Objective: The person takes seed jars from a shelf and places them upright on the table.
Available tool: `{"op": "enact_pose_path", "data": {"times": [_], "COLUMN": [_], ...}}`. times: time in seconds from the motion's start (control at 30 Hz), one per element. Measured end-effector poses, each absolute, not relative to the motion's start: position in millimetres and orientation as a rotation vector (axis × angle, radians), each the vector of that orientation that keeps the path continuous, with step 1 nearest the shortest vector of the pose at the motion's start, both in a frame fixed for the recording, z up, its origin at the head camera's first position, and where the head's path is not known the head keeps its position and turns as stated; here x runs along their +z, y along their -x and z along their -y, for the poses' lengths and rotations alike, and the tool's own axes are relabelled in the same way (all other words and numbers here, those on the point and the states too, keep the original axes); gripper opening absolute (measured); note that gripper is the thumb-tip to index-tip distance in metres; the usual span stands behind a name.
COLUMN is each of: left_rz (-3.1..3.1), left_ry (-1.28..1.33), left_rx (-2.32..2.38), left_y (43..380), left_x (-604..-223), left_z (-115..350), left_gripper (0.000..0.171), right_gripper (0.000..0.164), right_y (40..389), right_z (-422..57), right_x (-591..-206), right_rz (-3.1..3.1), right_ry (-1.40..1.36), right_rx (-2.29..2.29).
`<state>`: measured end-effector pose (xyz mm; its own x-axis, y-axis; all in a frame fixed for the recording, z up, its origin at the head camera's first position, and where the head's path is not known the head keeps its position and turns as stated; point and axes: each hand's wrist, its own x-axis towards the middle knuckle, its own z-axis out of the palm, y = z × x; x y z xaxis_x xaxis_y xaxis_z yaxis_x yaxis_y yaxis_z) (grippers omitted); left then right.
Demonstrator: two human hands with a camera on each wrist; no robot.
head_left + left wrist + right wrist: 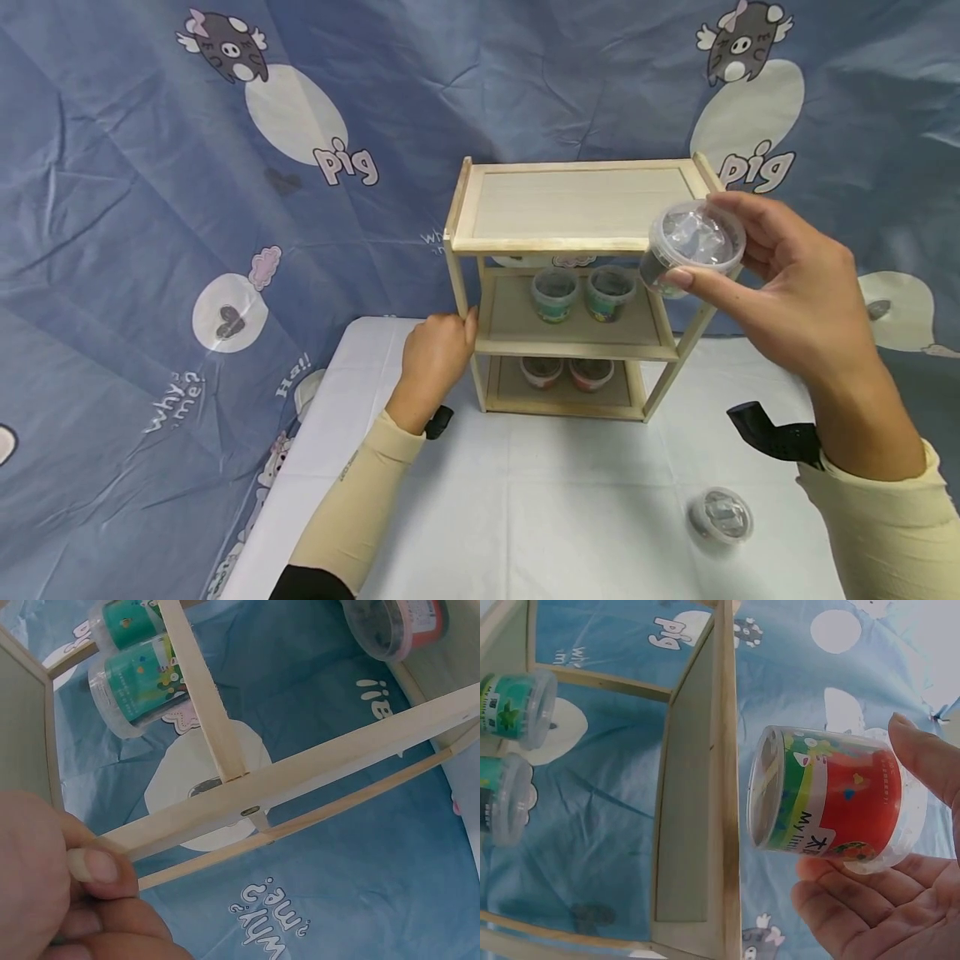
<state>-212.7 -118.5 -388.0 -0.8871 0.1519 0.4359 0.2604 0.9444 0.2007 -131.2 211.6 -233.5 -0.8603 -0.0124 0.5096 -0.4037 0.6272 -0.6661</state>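
My left hand (437, 360) grips the left front post (202, 791) of a small three-tier wooden shelf (577, 204). In my right hand (806, 292), held between thumb and fingers, is a clear plastic tub (693, 237) with a see-through lid. It is raised at the right front corner of the top board, overlapping it in the head view. The right wrist view shows its red and green label (859, 799). On the middle shelf stand two tubs with green labels, a left one (555, 293) and a right one (611, 292).
Two tubs with reddish labels, one left (542, 371) and one right (591, 373), sit on the bottom shelf. Another lidded tub (723, 515) stands on the white tablecloth (555, 517) at the front right. A blue pig-print cloth (135, 250) hangs behind the shelf.
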Motion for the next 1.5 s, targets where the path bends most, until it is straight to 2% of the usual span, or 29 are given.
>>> {"op": "enact_pose_path", "data": {"times": [0.63,0.83,1.5], "left_rz": [2.664,2.675,2.695], "left_ry": [0.297,0.304,0.277], "left_rx": [-0.313,-0.302,-0.290], "left_y": [212,212,212], "left_x": [-386,-386,-386], "left_z": [119,117,117], "left_gripper": [0.064,0.064,0.065], "right_gripper": [0.074,0.077,0.072], "right_y": [114,108,94], "right_z": [-209,-212,-216], "right_x": [-246,-252,-283], "right_rz": [2.376,2.390,2.514], "right_ry": [-0.456,-0.450,-0.430], "right_rx": [1.073,1.086,1.117]}}
